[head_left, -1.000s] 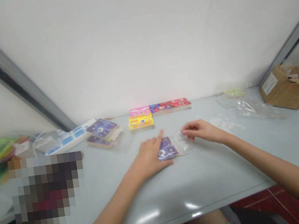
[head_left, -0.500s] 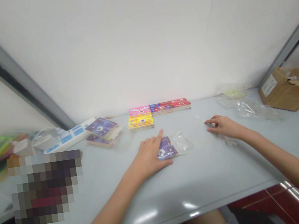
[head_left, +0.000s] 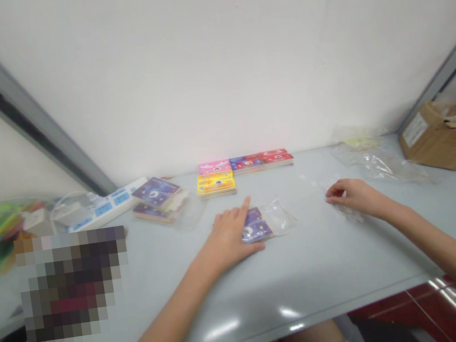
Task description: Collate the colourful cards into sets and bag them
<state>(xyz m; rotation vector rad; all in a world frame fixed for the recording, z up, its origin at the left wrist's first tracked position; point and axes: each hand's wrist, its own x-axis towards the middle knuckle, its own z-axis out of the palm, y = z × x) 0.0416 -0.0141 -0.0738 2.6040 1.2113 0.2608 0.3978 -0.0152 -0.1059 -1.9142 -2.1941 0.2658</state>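
My left hand [head_left: 233, 231] lies with fingers stretched over a purple card pack [head_left: 256, 225] patterned with a moon and stars. That pack sits partly inside a clear plastic bag [head_left: 280, 218], whose slack end spreads to the right. Farther right, my right hand [head_left: 352, 196] is pinched, thumb against fingertips, just above the table. Whatever is between those fingertips is too faint to make out. Crumpled clear plastic [head_left: 352, 214] lies beneath this hand, partly hidden by it.
Near the wall stand pink [head_left: 214, 167], yellow [head_left: 216, 184], blue [head_left: 246, 163] and red packs [head_left: 277, 156]. More purple packs [head_left: 157, 194] lie left, by a power strip [head_left: 103, 207]. Clear bags [head_left: 373, 159] and a cardboard box [head_left: 439, 138] are at right. A blurred-out patch covers something at left.
My right hand has moved slightly right, and its thumb and fingertips have come together. My left hand stays on the purple card pack. The view has shifted a little.
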